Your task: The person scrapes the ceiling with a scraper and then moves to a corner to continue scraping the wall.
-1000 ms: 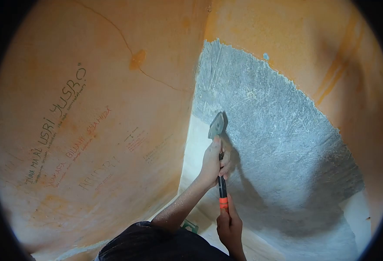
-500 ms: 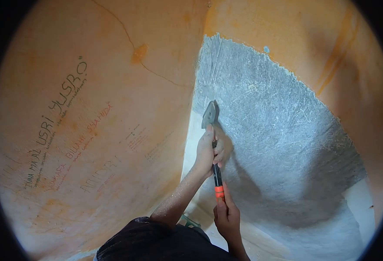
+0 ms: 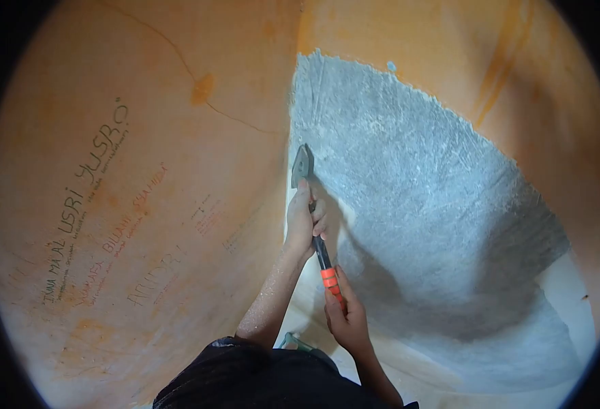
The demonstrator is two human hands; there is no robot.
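Observation:
A scraper (image 3: 302, 163) with a flat grey head, black shaft and orange-banded grip lies against the wall, its head close to the corner where two walls meet. My left hand (image 3: 302, 221) wraps the shaft just below the head, thumb pointing up along it. Lower down, my right hand (image 3: 347, 320) is closed around the orange grip. Behind the tool is a rough grey patch (image 3: 409, 184) of bared wall, with ragged edges against the orange paint (image 3: 436, 41). Pale dust speckles my left forearm.
To the left stands an orange-brown wall (image 3: 232, 177) with handwritten lettering (image 3: 85, 187) and a crack running from a stain (image 3: 203, 89). A whitish area (image 3: 569, 293) borders the grey patch at lower right. Something green (image 3: 294, 342) shows beyond my dark clothing.
The whole scene has shifted left in view. Both hands and the scraper have moved left, with the head now nearer the wall corner and slightly higher. Both grips are unchanged.

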